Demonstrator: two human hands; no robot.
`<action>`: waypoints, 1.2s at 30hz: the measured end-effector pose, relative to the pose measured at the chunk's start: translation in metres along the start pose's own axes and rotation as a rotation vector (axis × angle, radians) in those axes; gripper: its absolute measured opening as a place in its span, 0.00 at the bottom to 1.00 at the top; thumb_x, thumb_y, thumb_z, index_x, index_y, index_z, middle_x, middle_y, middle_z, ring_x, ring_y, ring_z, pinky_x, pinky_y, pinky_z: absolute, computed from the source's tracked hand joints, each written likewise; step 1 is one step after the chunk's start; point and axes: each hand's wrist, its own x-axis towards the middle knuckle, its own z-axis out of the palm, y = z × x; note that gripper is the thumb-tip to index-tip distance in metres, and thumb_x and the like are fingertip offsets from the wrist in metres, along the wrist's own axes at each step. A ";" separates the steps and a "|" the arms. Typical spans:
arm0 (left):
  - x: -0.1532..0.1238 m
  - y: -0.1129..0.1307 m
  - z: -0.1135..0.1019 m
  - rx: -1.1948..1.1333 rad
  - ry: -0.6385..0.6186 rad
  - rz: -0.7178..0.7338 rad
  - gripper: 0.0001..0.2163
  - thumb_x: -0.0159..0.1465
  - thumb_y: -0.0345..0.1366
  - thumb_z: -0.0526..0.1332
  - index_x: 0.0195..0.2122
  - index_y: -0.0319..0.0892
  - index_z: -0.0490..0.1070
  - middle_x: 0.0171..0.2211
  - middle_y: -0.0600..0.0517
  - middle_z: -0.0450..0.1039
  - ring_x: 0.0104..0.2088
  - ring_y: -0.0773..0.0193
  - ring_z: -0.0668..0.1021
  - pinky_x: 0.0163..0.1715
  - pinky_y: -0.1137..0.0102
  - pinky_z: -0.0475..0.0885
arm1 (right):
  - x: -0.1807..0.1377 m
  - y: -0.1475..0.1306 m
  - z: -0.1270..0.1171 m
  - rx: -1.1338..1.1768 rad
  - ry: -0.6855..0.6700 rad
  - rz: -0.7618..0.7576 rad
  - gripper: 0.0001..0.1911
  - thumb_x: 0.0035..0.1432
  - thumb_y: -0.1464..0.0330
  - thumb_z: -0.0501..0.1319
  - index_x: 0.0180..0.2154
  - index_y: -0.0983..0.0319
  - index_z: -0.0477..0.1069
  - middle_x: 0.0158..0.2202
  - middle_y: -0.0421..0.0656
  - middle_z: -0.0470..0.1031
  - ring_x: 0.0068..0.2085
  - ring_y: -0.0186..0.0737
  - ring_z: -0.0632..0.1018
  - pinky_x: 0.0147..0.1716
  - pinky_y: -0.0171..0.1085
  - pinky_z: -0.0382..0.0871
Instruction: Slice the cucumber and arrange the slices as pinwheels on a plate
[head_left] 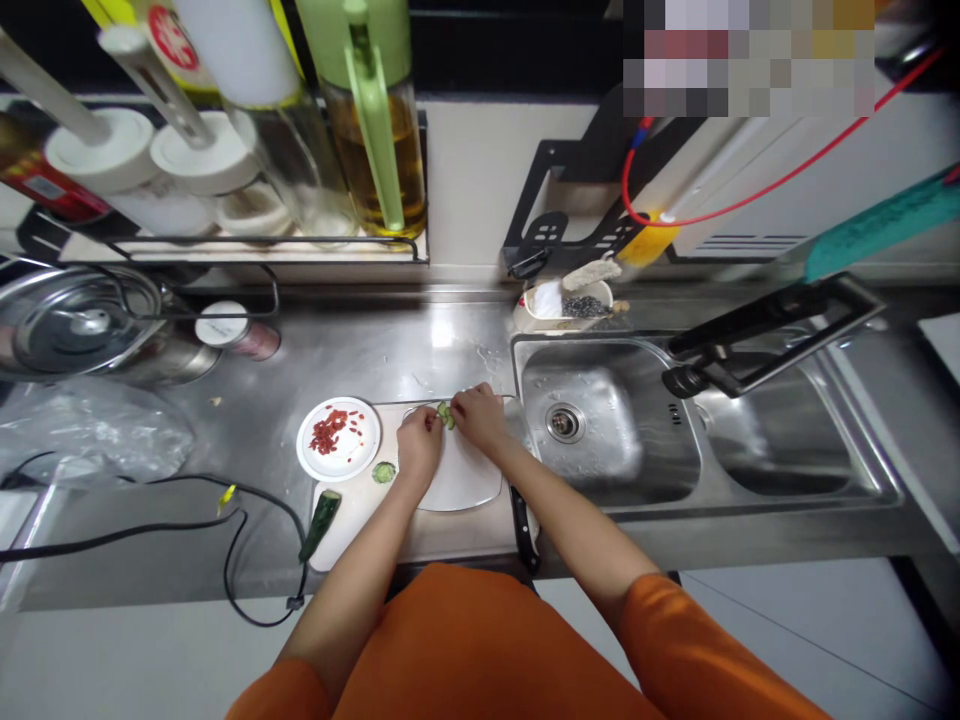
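Note:
Both hands meet over the far edge of a white rounded plate [465, 480] that lies on a cutting board [352, 540]. Small green cucumber slices [446, 414] show between the fingertips. My right hand [478, 415] is closed with its fingertips on these slices. My left hand [420, 440] is pinched just left of them; what it holds, if anything, is too small to make out. More cucumber slices [383, 472] lie on the board left of my left hand. A cut cucumber [321, 525] rests at the board's left edge. A knife [523, 530] with a black handle lies at the right edge.
A round white plate [306, 450] of red goji berries sits at left. To the right is a double sink [615, 430] with a black faucet [720, 360]. Behind stand a spice rack [255, 250] with bottles and a sponge holder [555, 322]. A black cable [150, 522] crosses the left counter.

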 end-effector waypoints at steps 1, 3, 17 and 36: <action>0.000 0.000 0.000 0.001 0.002 0.003 0.04 0.56 0.31 0.58 0.31 0.42 0.72 0.29 0.52 0.74 0.30 0.64 0.73 0.35 0.70 0.66 | 0.000 0.000 0.000 -0.003 0.002 0.001 0.12 0.62 0.63 0.52 0.37 0.58 0.73 0.38 0.46 0.73 0.47 0.46 0.62 0.37 0.39 0.52; 0.000 0.000 0.000 0.003 0.005 0.004 0.04 0.56 0.31 0.58 0.30 0.42 0.72 0.28 0.52 0.74 0.30 0.64 0.73 0.35 0.70 0.66 | 0.000 0.000 0.001 -0.010 0.011 0.000 0.12 0.62 0.63 0.51 0.37 0.58 0.72 0.38 0.46 0.73 0.47 0.46 0.62 0.37 0.39 0.52; 0.001 0.002 -0.002 0.018 -0.006 -0.015 0.04 0.56 0.31 0.57 0.30 0.42 0.71 0.28 0.52 0.74 0.30 0.64 0.73 0.34 0.71 0.66 | -0.002 0.000 0.004 0.005 0.060 -0.014 0.12 0.63 0.62 0.52 0.37 0.59 0.71 0.39 0.45 0.73 0.47 0.46 0.62 0.36 0.39 0.51; 0.000 -0.001 0.001 0.110 -0.029 0.074 0.06 0.57 0.30 0.55 0.31 0.42 0.72 0.31 0.48 0.73 0.36 0.60 0.73 0.39 0.67 0.66 | -0.017 0.010 0.007 -0.002 0.073 -0.089 0.14 0.63 0.63 0.52 0.39 0.58 0.74 0.40 0.46 0.72 0.48 0.46 0.61 0.40 0.41 0.52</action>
